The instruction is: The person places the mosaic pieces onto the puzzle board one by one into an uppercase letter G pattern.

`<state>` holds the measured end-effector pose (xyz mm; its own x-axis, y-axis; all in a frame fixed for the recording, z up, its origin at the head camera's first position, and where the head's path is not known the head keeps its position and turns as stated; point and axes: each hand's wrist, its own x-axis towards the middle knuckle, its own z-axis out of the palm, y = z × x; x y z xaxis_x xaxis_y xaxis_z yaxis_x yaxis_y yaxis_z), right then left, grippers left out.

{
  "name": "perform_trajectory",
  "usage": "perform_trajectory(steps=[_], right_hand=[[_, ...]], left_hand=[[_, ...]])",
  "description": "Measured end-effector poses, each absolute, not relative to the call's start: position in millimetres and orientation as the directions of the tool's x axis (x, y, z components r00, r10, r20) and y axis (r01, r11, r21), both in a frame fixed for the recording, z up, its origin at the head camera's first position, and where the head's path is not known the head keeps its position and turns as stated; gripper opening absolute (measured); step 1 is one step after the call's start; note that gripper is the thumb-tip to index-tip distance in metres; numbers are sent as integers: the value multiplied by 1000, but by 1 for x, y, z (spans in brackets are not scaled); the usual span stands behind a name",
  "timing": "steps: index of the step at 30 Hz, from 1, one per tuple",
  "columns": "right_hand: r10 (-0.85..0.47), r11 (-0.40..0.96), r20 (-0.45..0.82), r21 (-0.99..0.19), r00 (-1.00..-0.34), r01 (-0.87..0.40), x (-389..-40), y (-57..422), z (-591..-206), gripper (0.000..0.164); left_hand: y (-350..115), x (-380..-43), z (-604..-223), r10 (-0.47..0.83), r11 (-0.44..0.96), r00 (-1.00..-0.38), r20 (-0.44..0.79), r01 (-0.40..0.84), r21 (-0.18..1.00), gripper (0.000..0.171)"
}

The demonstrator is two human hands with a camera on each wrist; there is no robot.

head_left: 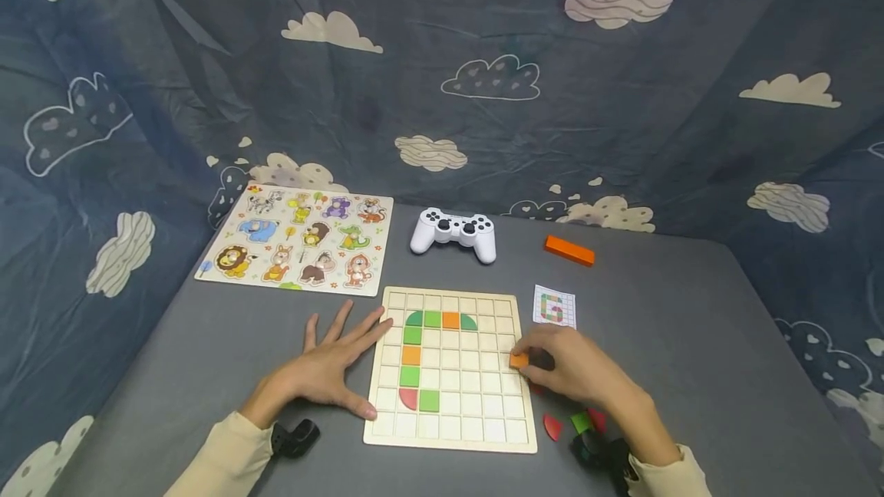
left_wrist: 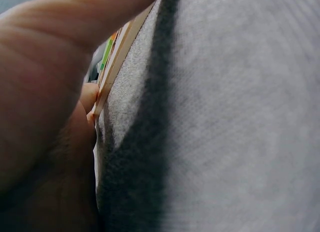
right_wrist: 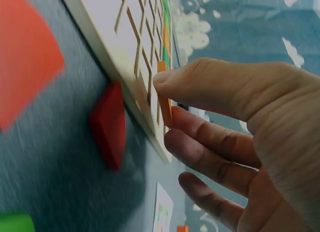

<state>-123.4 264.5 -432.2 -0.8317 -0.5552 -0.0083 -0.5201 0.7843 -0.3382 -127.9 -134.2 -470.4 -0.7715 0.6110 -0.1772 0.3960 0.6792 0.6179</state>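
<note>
A wooden grid board [head_left: 476, 427] lies on the grey table, with green, orange and red tiles set in its upper and left squares. My left hand [head_left: 330, 365] is spread at the board's left side, its fingertips and thumb right at the edge. Between thumb and fingers, my right hand [head_left: 575, 363] pinches an orange square tile [head_left: 519, 360] over the board's right edge; the right wrist view shows the tile [right_wrist: 165, 94] tilted on its side. Beside the board on the right lie a red quarter-round tile [head_left: 552, 427] and a green tile [head_left: 582, 422], partly near my right wrist.
Behind the board are a white game controller [head_left: 453, 233] and an animal puzzle board [head_left: 297, 240] at the back left. A small pattern card [head_left: 555, 306] lies just past my right hand, and an orange block [head_left: 569, 250] farther back. A cloud-print cloth [head_left: 442, 121] hangs behind the table.
</note>
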Motion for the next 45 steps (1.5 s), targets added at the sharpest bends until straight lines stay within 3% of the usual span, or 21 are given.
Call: perform_trajectory(steps=[11, 16, 24, 45], right_hand=[[-640, 695, 45, -389, -767, -604, -109, 240, -435, 15], [-707, 617, 72, -423, -704, -663, -105, 229, -434, 15], [-752, 573, 119, -369, -648, -732, -105, 215, -434, 11], [-798, 513, 172, -309, -578, -801, -99, 186, -441, 9]], left_hand=[[-133, -131, -469, 610, 688, -768, -195, 391, 611, 125], [-133, -131, -468, 606, 693, -768, -207, 382, 611, 126], [-132, -133, -469, 611, 686, -767, -193, 392, 612, 126], [-133, -127, -469, 608, 680, -773, -179, 392, 619, 125]])
